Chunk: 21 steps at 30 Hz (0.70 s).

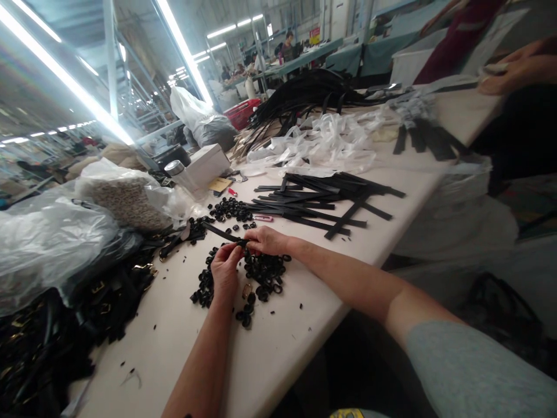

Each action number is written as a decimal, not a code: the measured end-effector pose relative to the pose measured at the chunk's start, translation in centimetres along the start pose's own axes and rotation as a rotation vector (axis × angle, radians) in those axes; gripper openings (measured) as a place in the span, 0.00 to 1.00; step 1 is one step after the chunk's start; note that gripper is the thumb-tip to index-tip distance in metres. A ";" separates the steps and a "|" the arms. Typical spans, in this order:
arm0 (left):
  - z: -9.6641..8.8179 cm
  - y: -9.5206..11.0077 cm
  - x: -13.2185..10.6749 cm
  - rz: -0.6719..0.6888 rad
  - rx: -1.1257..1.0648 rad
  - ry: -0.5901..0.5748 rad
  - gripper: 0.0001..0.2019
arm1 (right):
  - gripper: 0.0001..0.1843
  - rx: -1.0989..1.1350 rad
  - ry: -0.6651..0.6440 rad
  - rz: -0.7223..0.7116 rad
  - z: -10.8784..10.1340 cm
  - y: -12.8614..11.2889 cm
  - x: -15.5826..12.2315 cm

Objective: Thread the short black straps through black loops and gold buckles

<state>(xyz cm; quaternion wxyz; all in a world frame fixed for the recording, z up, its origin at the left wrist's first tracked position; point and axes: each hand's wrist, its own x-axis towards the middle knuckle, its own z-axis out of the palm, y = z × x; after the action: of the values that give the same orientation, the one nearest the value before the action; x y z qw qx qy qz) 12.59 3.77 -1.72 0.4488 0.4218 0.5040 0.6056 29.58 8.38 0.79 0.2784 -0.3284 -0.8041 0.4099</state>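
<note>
Both hands meet over the table, pinching one black strap (221, 233) whose free end points up and left. My left hand (225, 268) is closed on it from below, thumb and fingers together. From the right, my right hand (266, 240) grips the same strap close to the left fingertips. What lies right between the fingertips is too small to make out. Under and around the hands are piles of small black loops (266, 273). A gold-coloured buckle (247, 290) lies among them. More black loops (228, 209) are heaped just beyond the hands.
Loose black straps (313, 200) lie right of centre, with clear plastic wrapping (322, 142) behind. Black straps with gold buckles (100, 296) and plastic bags (117, 197) crowd the left. A white box (206, 165) stands at the back. Another person's hand (500, 78) is at far right.
</note>
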 end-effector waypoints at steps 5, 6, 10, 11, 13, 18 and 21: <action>0.4 0.2 -0.1 0.000 0.055 -0.031 0.13 | 0.07 0.049 0.006 -0.050 0.7 0.6 0.2; 0.5 0.3 -0.2 0.004 0.072 -0.032 0.13 | 0.08 0.040 0.013 -0.061 0.7 0.7 0.2; 0.8 0.6 -0.4 0.017 0.111 -0.008 0.11 | 0.09 -0.049 0.079 -0.093 0.6 0.3 0.0; 0.8 0.7 -0.5 0.018 0.113 -0.012 0.12 | 0.07 -0.046 0.095 -0.087 0.6 0.2 0.0; 0.8 0.7 -0.6 0.021 0.115 -0.031 0.13 | 0.06 0.036 0.101 -0.043 0.7 0.1 -0.1; 0.9 0.5 -0.8 -0.017 0.031 -0.046 0.16 | 0.08 0.275 0.103 0.049 0.9 0.0 0.1; 0.7 0.6 -0.5 -0.023 -0.046 -0.001 0.16 | 0.08 0.295 0.140 0.045 0.3 0.1 0.2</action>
<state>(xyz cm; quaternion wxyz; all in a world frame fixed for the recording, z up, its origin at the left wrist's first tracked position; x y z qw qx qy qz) 13.32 3.40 -1.06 0.4654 0.4060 0.4944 0.6116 29.24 8.43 0.52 0.3698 -0.3295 -0.7063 0.5059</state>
